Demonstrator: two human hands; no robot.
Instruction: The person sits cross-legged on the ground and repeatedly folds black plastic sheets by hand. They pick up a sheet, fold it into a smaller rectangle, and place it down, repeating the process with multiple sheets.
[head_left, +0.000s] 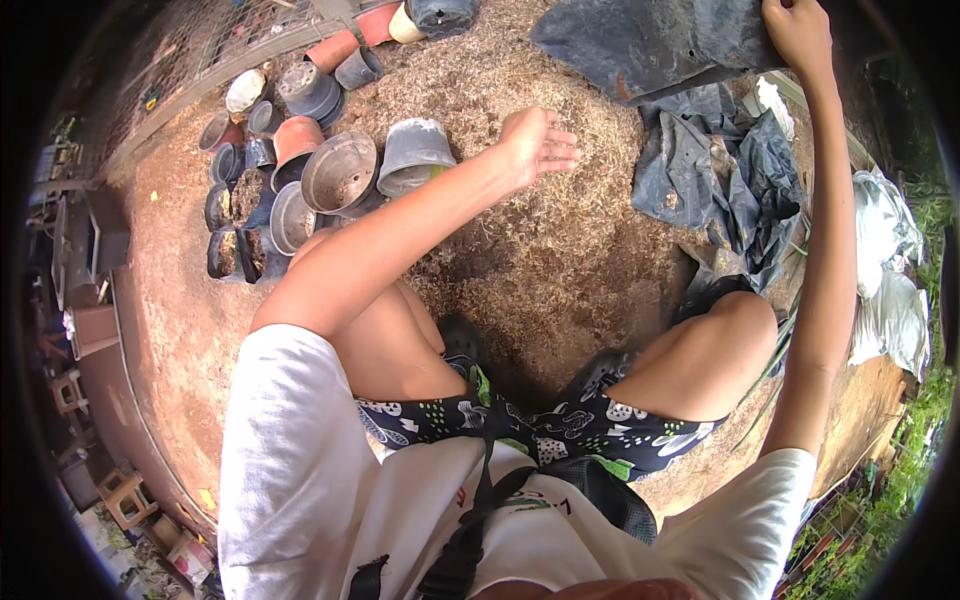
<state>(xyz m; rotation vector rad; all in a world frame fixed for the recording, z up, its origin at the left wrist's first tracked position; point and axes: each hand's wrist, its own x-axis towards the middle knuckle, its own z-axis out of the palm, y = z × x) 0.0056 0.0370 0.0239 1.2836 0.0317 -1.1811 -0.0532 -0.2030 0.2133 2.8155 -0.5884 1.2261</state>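
My right hand grips the edge of a dark plastic sheet or bag at the top right, held out at arm's length. My left hand hovers over dry, pale chaff-like litter on the ground, fingers stretched out and holding nothing. Below the raised sheet lies a crumpled heap of black plastic bags. Left of my left hand, a grey plastic pot rests upside down or tilted, its rim towards me. A wide round pot is partly behind my left forearm.
Several more pots, including a terracotta-coloured one, stand or lie at the left. Small black nursery bags hold soil-like material. A wire mesh panel borders the upper left. White sacks sit at the right, beside green plants.
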